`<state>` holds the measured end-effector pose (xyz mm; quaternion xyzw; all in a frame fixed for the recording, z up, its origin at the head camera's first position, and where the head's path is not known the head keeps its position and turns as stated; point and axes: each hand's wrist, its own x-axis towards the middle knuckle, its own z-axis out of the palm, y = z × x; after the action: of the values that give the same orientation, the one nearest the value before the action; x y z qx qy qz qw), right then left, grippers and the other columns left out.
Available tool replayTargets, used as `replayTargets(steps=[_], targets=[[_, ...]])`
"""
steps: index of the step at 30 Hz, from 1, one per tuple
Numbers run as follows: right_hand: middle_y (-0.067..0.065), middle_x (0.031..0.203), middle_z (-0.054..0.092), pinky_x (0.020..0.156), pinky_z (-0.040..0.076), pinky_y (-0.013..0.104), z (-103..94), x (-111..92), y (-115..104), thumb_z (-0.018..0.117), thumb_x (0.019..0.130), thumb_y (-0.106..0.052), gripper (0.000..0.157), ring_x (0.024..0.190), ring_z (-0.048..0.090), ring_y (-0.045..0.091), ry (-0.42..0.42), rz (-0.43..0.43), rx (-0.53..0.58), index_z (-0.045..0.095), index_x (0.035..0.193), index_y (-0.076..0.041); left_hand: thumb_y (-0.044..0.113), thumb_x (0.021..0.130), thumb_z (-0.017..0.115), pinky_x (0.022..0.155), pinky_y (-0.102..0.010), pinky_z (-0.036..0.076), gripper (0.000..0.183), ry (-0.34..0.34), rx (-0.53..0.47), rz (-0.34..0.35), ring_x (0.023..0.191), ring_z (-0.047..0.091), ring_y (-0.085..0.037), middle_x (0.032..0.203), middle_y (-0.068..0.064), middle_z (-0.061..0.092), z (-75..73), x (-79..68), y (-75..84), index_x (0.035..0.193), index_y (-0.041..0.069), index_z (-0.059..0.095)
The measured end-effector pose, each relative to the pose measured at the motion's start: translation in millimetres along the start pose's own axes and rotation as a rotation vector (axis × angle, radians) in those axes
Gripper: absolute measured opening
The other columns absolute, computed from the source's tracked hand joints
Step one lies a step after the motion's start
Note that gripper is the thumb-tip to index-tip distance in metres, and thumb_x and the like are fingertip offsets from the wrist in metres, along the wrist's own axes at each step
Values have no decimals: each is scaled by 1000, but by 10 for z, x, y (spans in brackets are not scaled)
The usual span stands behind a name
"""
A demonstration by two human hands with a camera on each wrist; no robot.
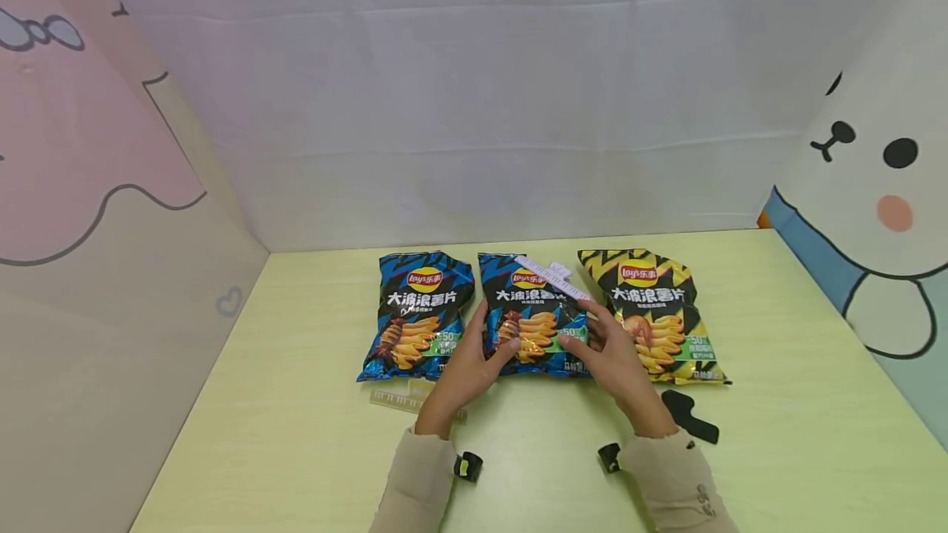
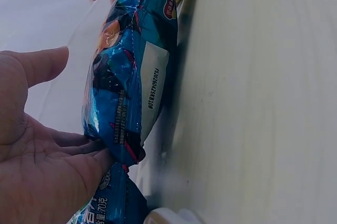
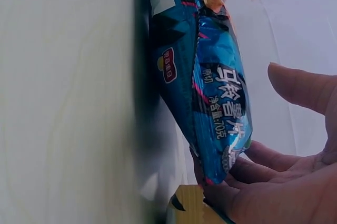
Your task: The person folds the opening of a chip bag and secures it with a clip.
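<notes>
A blue and black Lay's potato chip bag [image 1: 536, 298] lies face up in the middle of a row of three. My left hand [image 1: 467, 364] is at its left side, fingers along the edge and fingertips partly hidden behind it; in the left wrist view the thumb [image 2: 47, 65] stands apart from the bag. At the right side is my right hand [image 1: 611, 352], fingers reaching to the bag's lower corner, its thumb [image 3: 300, 84] raised off the foil. Across the bag's upper right lies a white marked strip [image 1: 551, 277], its lower end at my right index fingertip.
Another blue chip bag [image 1: 420, 315] lies to the left, a yellow and black one [image 1: 657, 315] to the right. Below the left bag is a translucent piano-key strip [image 1: 396, 400], partly behind my left hand. A black flat piece [image 1: 690, 416] lies beside my right wrist.
</notes>
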<state>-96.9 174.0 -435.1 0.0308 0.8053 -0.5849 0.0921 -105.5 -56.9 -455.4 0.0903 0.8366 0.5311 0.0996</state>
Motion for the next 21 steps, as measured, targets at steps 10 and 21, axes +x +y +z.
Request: replayTargets(steps=[10,21], targets=[[28,159,37,118,37,57,-6,-14,-14,66,99,-20,70,144,43,44,3,27,-13,28,158,-15,45,99,61,117,-71,26,87,24,-7,32,154,22,-45,169,-15,13,21,15,-7,163,17,10],[25,166,22,121,31,54,-19,-4,-18,63,100,-21,72,151,29,46,12,11,-37,24,160,-13,41,100,61,117,-71,25,84,44,0,51,155,19,-45,170,-15,10,23,4,37,163,17,11]])
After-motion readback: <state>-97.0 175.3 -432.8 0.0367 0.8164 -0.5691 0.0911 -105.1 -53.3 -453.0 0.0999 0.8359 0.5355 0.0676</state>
